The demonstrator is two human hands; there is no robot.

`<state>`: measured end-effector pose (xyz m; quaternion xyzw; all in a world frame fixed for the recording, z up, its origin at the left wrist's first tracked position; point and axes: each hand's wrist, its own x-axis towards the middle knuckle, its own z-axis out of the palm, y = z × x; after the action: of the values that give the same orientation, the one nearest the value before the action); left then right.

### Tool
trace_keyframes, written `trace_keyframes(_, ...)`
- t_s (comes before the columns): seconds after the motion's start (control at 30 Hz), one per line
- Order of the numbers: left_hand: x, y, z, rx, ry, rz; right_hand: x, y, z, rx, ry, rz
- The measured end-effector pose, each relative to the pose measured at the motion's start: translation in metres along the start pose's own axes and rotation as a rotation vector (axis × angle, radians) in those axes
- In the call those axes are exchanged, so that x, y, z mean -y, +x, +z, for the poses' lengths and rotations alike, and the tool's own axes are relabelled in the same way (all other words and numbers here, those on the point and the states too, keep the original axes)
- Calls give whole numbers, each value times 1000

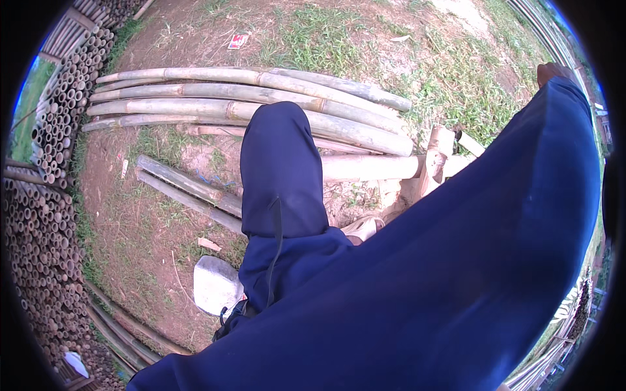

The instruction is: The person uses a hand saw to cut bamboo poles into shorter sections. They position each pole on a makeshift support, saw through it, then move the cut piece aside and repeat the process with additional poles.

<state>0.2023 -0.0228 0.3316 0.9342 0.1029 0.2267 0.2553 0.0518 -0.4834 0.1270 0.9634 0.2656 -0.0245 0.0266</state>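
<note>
My right arm in a dark blue sleeve stretches across the picture to the upper right. Beyond its cuff a small part of my right hand shows; its fingers are too hidden to read, and I cannot make out anything in it. My left hand is out of view. A bent knee in dark blue trousers stands in the middle, with a light sandal on a foot beside it. Past the knee lie several long bamboo poles. A short upright bamboo piece crosses a pale pole near the sleeve.
Split bamboo lengths lie on the bare soil left of the knee. A whitish flat-topped object sits nearer. Large stacks of cut bamboo line the left side. Grass patches and a red-and-white scrap are farther off.
</note>
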Motion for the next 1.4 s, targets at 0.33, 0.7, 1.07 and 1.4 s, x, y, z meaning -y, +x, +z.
trace_keyframes(0.33,10,16,-17,-66,36,25,4,-4,-8,-13,51,71)
trace_keyframes(0.7,178,-240,-100,381,122,-463,7,25,-17,-20,317,89)
trace_keyframes(1.07,155,-424,-53,-315,-96,-590,98,249,149,-177,860,62)
trace_keyframes(1.4,309,-509,-16,-689,-754,-1269,141,274,145,373,1142,323)
